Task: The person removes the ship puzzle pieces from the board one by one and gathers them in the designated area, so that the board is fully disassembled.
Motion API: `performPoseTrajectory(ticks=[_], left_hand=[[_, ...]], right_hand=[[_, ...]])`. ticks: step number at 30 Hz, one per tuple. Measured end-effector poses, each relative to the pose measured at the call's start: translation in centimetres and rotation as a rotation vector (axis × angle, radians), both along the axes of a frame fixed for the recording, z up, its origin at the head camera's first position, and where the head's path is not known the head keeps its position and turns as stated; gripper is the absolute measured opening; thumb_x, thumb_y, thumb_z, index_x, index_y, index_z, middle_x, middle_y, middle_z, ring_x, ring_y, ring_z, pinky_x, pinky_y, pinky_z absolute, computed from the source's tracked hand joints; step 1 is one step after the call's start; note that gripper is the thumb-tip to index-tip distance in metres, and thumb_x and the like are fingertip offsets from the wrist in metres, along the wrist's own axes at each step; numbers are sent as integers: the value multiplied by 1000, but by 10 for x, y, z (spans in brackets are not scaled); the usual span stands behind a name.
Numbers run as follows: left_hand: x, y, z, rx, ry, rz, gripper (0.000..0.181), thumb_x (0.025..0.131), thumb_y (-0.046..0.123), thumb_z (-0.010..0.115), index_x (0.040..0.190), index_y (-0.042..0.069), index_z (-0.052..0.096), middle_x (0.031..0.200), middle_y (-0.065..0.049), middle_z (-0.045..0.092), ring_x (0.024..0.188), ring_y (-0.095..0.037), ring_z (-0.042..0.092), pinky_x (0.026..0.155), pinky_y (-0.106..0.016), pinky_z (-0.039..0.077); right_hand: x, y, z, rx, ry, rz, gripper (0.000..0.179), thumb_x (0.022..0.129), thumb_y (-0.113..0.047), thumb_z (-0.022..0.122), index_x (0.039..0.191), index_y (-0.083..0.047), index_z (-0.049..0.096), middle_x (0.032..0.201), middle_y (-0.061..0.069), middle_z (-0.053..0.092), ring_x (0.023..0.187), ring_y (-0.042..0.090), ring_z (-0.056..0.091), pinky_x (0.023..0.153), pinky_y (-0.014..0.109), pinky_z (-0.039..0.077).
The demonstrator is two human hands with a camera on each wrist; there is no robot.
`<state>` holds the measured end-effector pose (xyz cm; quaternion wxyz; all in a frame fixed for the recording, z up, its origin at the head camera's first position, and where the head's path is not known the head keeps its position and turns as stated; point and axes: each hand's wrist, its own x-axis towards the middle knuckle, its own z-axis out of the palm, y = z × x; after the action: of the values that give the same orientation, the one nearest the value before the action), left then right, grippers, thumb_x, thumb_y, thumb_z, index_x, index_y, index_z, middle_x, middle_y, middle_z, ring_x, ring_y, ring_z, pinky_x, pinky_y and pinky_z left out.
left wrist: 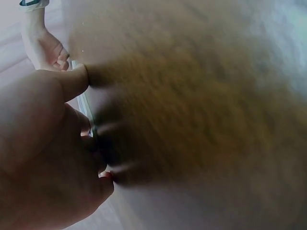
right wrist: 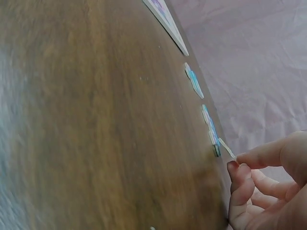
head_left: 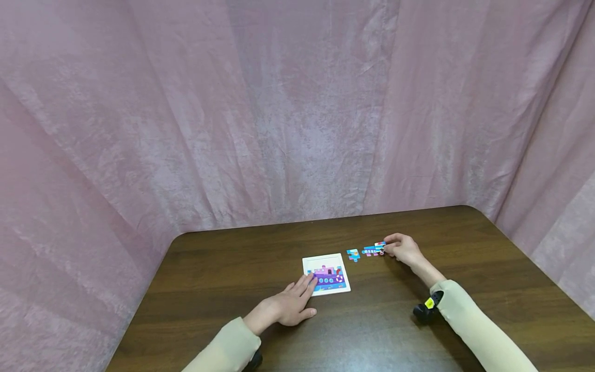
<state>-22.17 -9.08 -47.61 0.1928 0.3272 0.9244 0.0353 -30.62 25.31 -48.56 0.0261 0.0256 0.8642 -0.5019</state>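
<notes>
My left hand lies with straight, spread fingers over the lower left of a white-framed jigsaw puzzle, fingertips on its picture of a pink and purple ship. Farther right, my right hand pinches a blue, white and red puzzle piece between thumb and fingers. The right wrist view shows this piece edge-on and tilted, its far end close over other puzzle pieces on the table. Between those and the frame lies a loose blue piece. In the left wrist view my left palm hides most of the puzzle.
All of this is on a brown wooden table with rounded far corners. A pink curtain hangs right behind its far edge. A black wrist camera is strapped at my right sleeve, low over the tabletop.
</notes>
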Motion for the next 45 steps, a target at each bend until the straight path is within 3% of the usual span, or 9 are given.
performPoseTrajectory(ticks=[21,37,45], left_hand=[[-1,-1,3,-11,-5,10,74,101,47,40,157,11,7,165,-7,0,152,-24,3,121,-45,18],[2,0,2,-17,-1,10,74,101,48,39,156,11,8,165,-7,1,152,-25,5,121,-45,18],[0,-1,1,-6,-18,7,74,102,45,39,156,10,5,165,-8,-1,152,-26,3,121,-46,17]], right_hand=[[-4,14,1,38,2,-13,34,89,-4,61,118,11,55,76,3,66,65,7,56,55,25,47],[-4,18,-3,126,30,1,35,83,-2,64,115,10,58,86,15,72,64,7,57,54,23,46],[-2,14,-4,212,87,-12,30,83,-4,66,109,8,61,88,18,70,67,5,57,64,23,44]])
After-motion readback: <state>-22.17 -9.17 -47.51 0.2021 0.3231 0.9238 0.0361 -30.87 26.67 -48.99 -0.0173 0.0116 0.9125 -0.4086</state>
